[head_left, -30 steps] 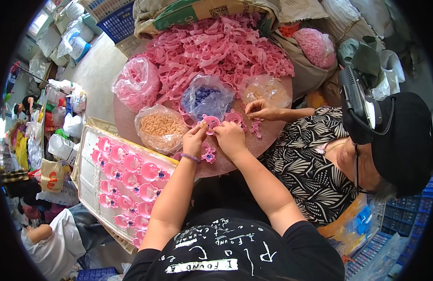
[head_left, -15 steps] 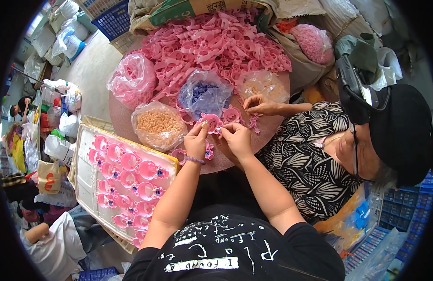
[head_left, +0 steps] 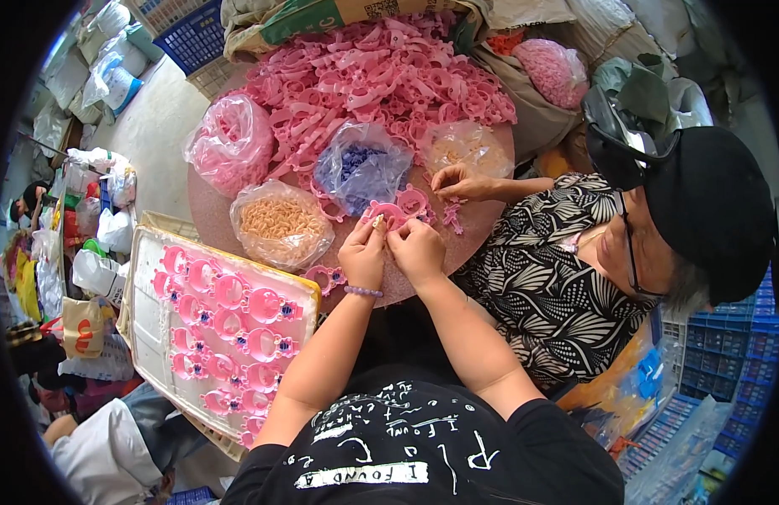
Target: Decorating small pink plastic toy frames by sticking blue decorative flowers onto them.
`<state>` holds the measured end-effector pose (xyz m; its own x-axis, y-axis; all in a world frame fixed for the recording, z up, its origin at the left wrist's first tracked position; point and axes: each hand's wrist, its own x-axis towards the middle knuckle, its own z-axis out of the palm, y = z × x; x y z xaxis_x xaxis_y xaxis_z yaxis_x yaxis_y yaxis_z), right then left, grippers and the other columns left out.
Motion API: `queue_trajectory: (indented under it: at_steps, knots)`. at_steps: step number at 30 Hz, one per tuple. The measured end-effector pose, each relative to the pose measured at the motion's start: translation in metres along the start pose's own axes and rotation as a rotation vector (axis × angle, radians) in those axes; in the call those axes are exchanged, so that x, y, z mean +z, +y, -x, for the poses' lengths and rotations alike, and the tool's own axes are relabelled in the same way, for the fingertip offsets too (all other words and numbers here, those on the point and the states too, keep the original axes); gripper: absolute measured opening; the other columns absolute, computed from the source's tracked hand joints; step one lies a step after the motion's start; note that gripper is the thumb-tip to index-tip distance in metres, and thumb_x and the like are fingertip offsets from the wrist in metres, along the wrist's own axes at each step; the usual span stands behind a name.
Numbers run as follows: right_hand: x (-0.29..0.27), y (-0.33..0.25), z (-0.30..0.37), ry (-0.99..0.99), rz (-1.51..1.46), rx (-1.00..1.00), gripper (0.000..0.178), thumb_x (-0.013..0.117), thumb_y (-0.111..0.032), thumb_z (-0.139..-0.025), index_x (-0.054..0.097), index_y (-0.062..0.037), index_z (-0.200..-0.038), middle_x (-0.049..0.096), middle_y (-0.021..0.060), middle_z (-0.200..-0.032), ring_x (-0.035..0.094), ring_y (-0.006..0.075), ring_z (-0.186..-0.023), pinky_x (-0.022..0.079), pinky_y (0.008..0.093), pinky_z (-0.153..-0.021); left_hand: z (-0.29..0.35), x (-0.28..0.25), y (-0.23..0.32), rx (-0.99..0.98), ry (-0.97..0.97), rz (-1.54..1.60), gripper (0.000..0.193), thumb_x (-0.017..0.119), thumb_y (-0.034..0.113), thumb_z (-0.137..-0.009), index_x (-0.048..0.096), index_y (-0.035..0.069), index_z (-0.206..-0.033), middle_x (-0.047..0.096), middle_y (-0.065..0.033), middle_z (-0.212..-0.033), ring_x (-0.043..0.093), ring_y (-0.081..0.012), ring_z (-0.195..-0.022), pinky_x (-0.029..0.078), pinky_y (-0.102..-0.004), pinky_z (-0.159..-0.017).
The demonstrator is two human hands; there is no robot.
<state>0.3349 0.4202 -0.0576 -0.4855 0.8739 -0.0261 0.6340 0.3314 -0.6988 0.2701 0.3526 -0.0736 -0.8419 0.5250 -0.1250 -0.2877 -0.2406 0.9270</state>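
My left hand [head_left: 363, 257], with a beaded bracelet at its wrist, pinches the near left side of a pink plastic ring-shaped piece [head_left: 389, 211]. Close beside it, my right hand [head_left: 417, 251] has its fingertips pressed on the near right side of the same piece. My fingers cover the lower part of it. Just beyond lies a clear bag of small blue parts [head_left: 361, 172], and to the left is a bag of peach-coloured parts [head_left: 280, 225]. Another pink piece [head_left: 325, 278] lies at the table's near edge, left of my left wrist.
Pink pieces are heaped [head_left: 381, 84] across the far side of the round table [head_left: 206, 198]. A white tray [head_left: 145, 328] at the left bears rows of pink pieces with blue parts. A co-worker sits at the right, one hand [head_left: 461, 183] near a bag of pale yellow parts [head_left: 467, 151].
My hands have come closer together on the pink piece, and the right has moved left and nearer. A hand beneath mine no longer shows. The whole view has shifted slightly.
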Motion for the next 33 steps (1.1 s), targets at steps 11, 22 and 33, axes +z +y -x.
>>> queue_trajectory:
  at_steps: [11, 22, 33]
  knots:
    - [-0.031, 0.016, 0.0, 0.0, -0.065, -0.385, 0.014, 0.062, -0.013, -0.074, 0.068, -0.0074, -0.085, 0.061, 0.0078, -0.083, 0.056, 0.0271, -0.081, 0.045, 0.0366, -0.073, -0.01, -0.003, -0.006, -0.082, 0.011, -0.123, 0.025, 0.062, 0.01, -0.083, 0.062, -0.005, -0.103, 0.055, -0.0159, -0.119, 0.055, -0.0142, -0.101, 0.044, -0.0219, -0.081]
    - [-0.023, 0.022, -0.006, -0.021, -0.112, -0.359, 0.012, 0.067, -0.016, -0.072, 0.069, -0.0062, -0.079, 0.062, 0.0089, -0.082, 0.057, 0.0263, -0.086, 0.045, 0.0361, -0.077, -0.013, -0.002, -0.007, -0.082, 0.008, -0.143, 0.024, 0.062, 0.01, -0.083, 0.063, -0.005, -0.102, 0.056, -0.0175, -0.116, 0.054, -0.0148, -0.102, 0.044, -0.0236, -0.083]
    - [-0.025, 0.02, -0.001, -0.014, -0.193, -0.221, 0.014, 0.067, -0.02, -0.073, 0.069, -0.0066, -0.078, 0.062, 0.0095, -0.082, 0.056, 0.0276, -0.083, 0.043, 0.0372, -0.076, -0.02, -0.006, -0.017, -0.003, 0.018, -0.23, 0.025, 0.064, 0.014, -0.083, 0.063, -0.001, -0.103, 0.062, -0.0015, -0.098, 0.057, -0.0058, -0.077, 0.047, -0.0182, -0.061]
